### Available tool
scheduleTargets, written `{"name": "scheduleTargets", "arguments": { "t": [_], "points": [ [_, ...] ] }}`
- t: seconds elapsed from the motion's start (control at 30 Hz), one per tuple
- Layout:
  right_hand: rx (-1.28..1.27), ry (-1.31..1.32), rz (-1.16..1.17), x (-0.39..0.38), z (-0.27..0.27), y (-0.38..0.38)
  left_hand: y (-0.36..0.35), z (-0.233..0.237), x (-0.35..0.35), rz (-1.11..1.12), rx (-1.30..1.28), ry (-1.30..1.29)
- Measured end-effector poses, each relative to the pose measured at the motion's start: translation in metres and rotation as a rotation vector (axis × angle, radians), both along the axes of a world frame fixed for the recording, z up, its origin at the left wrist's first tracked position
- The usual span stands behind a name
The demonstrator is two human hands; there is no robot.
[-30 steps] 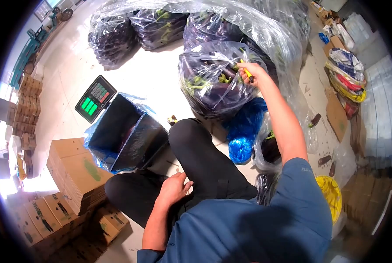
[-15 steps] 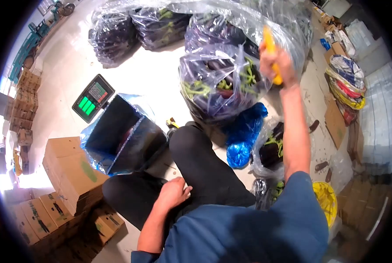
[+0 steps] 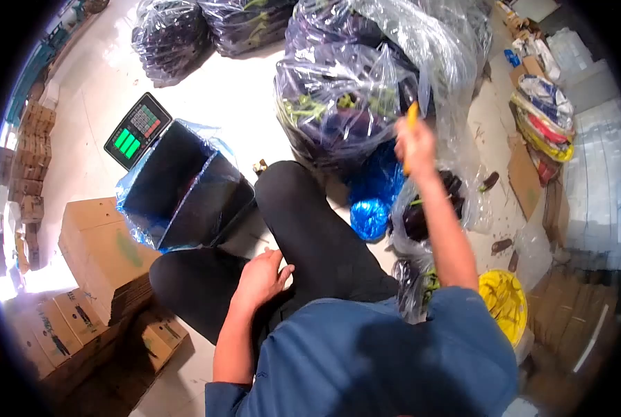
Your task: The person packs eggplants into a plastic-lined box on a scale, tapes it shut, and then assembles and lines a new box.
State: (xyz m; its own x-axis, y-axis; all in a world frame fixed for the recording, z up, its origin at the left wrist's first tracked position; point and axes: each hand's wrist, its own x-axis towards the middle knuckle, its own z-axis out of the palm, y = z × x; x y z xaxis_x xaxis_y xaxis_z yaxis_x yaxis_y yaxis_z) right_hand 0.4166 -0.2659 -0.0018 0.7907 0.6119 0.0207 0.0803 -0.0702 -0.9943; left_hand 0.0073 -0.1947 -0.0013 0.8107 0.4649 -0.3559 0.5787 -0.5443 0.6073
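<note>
My right hand [image 3: 416, 147] is closed round a slim yellow tool [image 3: 411, 117] that looks like a utility knife; its working end is hard to make out. The hand is raised by the right side of a clear plastic bag of eggplants [image 3: 338, 104]. My left hand [image 3: 260, 278] lies on my lap with its thumb apart, holding nothing. A blue plastic bag [image 3: 369, 217] sits beyond my knee. Beside it is an open clear bag with eggplants [image 3: 415, 221]. To the left stands a dark open crate lined with blue film [image 3: 164, 187].
A scale display [image 3: 138, 131] lit green adjoins the crate. Cardboard boxes [image 3: 105, 250] are stacked at left. More bagged eggplants [image 3: 168, 42] stand at the back. Loose eggplants [image 3: 490, 182] and a yellow basket [image 3: 503, 306] are on the right.
My right hand has come down and nearer to me with the yellow tool, away from the upper plastic. My left hand stays on my lap. The view has shifted slightly.
</note>
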Motion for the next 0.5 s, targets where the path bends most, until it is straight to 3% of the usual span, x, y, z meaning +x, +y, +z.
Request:
{"name": "scheduleTargets", "arguments": {
  "t": [0.1,0.17,0.2,0.23,0.27,0.47,0.5],
  "points": [
    [-0.302,0.029,0.081,-0.081,-0.155,-0.062,0.000,-0.009,-0.006,-0.042,-0.004,0.028],
    [-0.625,0.118,0.153,-0.134,-0.215,-0.101,-0.004,-0.007,-0.008,-0.044,-0.015,0.039],
    [-0.751,0.000,0.262,-0.148,-0.294,-0.129,-0.004,-0.007,-0.007,-0.042,-0.019,0.041],
    [-0.588,0.212,0.334,-0.167,-0.329,-0.151,-0.004,-0.009,-0.009,-0.049,-0.014,0.027],
    [-0.586,0.272,0.321,-0.179,-0.360,-0.169,-0.004,-0.013,-0.012,-0.054,-0.008,0.011],
    [-0.616,0.407,0.402,-0.188,-0.402,-0.196,0.000,-0.015,-0.013,0.041,0.010,-0.002],
    [-0.721,0.245,0.472,-0.168,-0.347,-0.168,0.003,-0.011,-0.010,0.082,0.019,-0.003]
  ]
}}
